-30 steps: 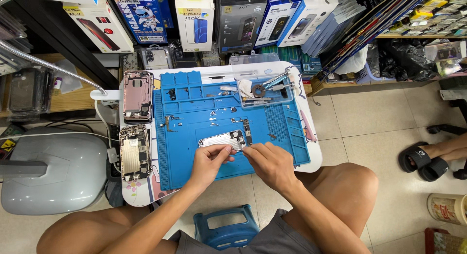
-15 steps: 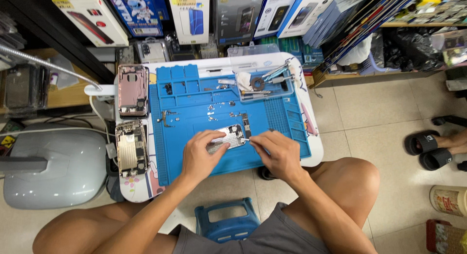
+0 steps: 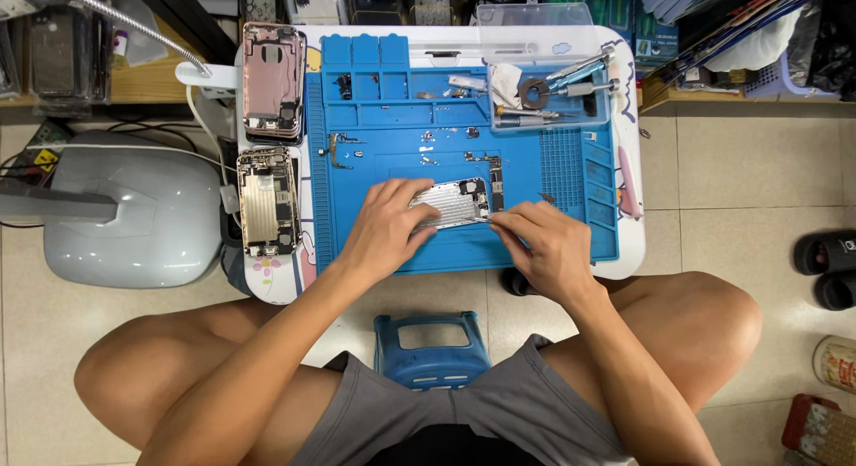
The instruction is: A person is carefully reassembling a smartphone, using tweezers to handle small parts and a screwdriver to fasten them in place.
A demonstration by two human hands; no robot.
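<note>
Our left hand presses down on the silver phone housing near the blue mat's front edge. Our right hand pinches thin tweezers against its front rim.

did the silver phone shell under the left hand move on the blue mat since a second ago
No. The silver phone shell lies at the same spot on the blue mat, below the small loose parts, with the left hand on it; only the camera shifted.

The blue mat has bare room right of the hands, up to a clear box of tools. On the left, two opened phones block the table edge.
</note>
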